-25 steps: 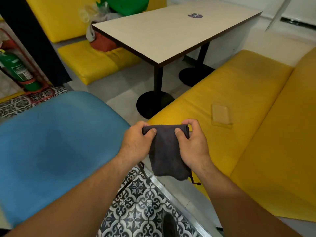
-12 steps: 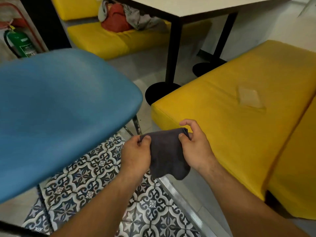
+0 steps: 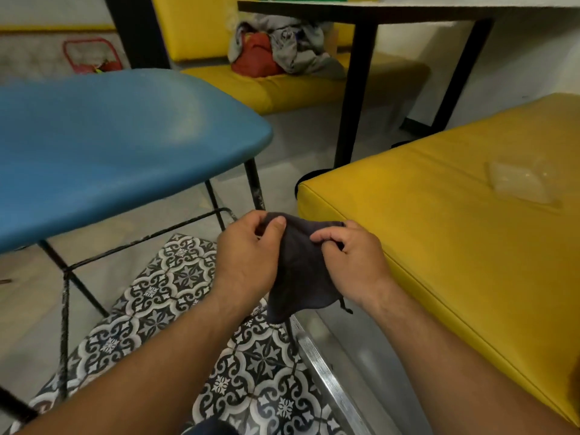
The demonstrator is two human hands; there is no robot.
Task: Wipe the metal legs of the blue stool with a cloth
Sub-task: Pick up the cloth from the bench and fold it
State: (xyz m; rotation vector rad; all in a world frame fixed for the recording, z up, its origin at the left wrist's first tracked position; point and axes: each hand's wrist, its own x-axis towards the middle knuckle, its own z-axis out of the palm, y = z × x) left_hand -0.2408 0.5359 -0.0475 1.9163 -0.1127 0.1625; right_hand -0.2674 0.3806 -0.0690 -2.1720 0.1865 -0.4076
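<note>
**A:** Since there's only the head view to go on, here's what shifted: a second ago the camera looked down over the top of the blue stool (image 3: 119, 146), now it's dropped low enough that the metal legs (image 3: 255, 186) and crossbar (image 3: 147, 237) show under the seat. The cloth (image 3: 298, 265) came down with it.

**B:** Who's holding it?

**A:** Both. Left hand (image 3: 248, 262) pinches the top edge between thumb and fingers, right hand (image 3: 351, 262) pinches the other side, fingers curled in. Cloth hangs between them over the patterned floor tiles (image 3: 175, 277), just beside the nearest leg but not touching it.

**B:** So no wiping yet?

**A:** Nope. Looks like they've crouched to get at the legs, yellow bench (image 3: 455, 230) right alongside.
</note>
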